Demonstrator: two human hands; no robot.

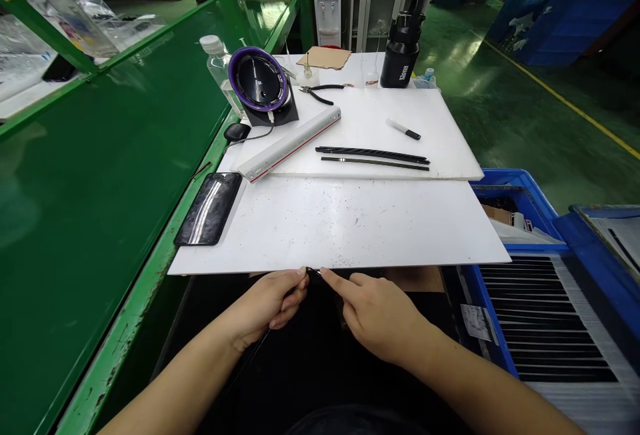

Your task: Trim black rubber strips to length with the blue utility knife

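At the near edge of the white table (350, 222), my left hand (275, 298) is closed on a thin black strip (313, 270), whose tip sticks out past the fingertips. A dark length runs down below that hand against black clothing. My right hand (373, 312) has its index finger stretched to the strip's tip; its other fingers are curled, and what they hold, if anything, is hidden. Farther back, two black strips (373, 154) lie side by side on a raised white board (450, 148). A long white box (295, 144) lies slanted to their left.
A phone (209, 210) lies at the left edge, near a purple-rimmed fan (259, 80) and a clear bottle (216, 65). Pliers (320, 92), a capped knife-like tool (404, 130) and a black flask (401, 52) are farther back. Right of the table, a blue crate (505, 355) holds several black strips.
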